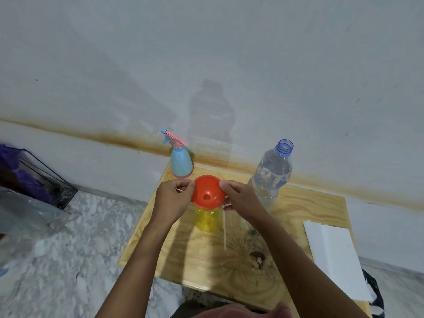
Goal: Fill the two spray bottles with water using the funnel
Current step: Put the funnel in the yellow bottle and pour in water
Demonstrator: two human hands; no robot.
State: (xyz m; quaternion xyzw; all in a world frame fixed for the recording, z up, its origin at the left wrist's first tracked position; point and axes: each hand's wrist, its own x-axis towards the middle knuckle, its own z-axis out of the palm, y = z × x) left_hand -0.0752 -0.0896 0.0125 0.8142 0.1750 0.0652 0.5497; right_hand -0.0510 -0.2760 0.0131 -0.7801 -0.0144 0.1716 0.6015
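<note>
An orange funnel [207, 191] sits in the mouth of a yellow spray bottle [206, 220] standing on the wooden table [298, 210]. My left hand [173, 199] pinches the funnel's left rim. My right hand [241, 198] pinches its right rim and also seems to hold a white dip tube [224, 228] that hangs down beside the yellow bottle. A blue spray bottle [181, 162] with a pink and blue trigger head stands behind the funnel, near the wall. An uncapped clear water bottle [271, 173] holding water stands to the right.
White folded paper [335, 255] lies at the table's right edge. A dark knot [257, 259] marks the wood near the front. A glass box with purple stuff [34, 177] and clear plastic sit on the marble floor at left. The wall is close behind.
</note>
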